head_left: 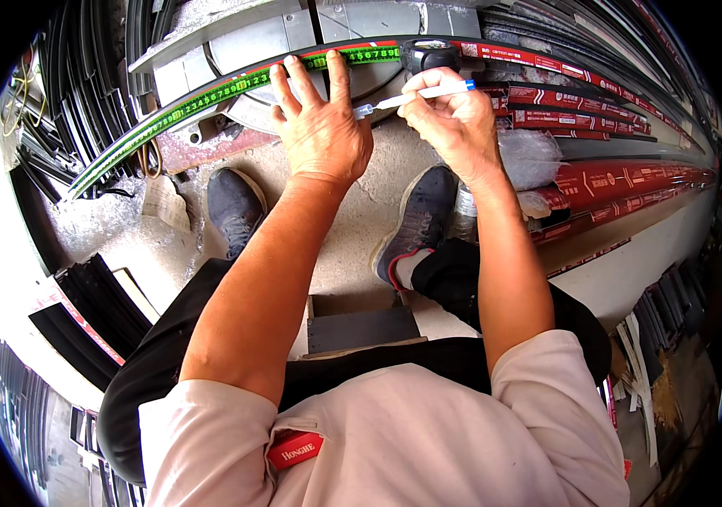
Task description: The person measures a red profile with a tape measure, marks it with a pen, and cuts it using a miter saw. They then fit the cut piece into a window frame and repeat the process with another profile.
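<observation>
Shirt pocket [295,423] holds red packet [296,450]; right grip [456,127] pinches white pen [449,89], left grip [325,135] fans wide over green measuring tape [209,97].

Green tape-measure blade [209,96] showing digit rows, tick marks; red pack [296,452] in shirt [437,439] bearing white lettering; red-wrapped profiles [623,182] at right carrying white print, mostly too small.

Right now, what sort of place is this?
Likely a workshop handling long stock, perhaps metal or plastic: stacked dark strips, red-wrapped lengths, and a green tape measure drawn out in front of the person.
</observation>
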